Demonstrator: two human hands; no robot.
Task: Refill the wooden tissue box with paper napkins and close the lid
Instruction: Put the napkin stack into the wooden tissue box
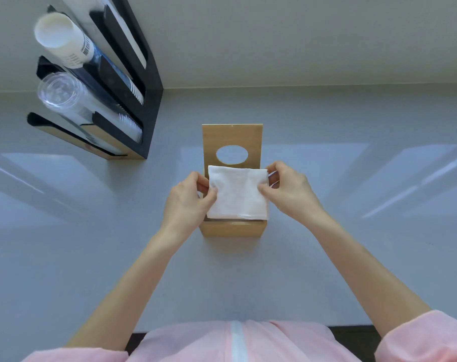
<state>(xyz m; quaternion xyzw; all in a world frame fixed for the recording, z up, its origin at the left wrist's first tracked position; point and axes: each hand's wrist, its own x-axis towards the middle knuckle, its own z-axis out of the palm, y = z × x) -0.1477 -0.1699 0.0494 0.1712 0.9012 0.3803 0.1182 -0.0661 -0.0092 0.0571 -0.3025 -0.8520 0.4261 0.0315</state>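
Pale grey counter [326,257] below a plain wall, cup dispenser [133,105] at far left. At centre, wooden tissue box [232,228], lid [232,137] tipped up and back to clear the opening. Over that opening, napkins [238,194], pinched at 2 opposite edges: left hand [188,199] and right hand [290,189], fingers closed on the stack, likely keeping it square for lowering.

Wooden tissue box [232,228] interior: hidden beneath napkins [238,194]; left hand [188,199] covers its 9 o'clock wall; cup dispenser [133,82], 10 o'clock, cropped by frame edge
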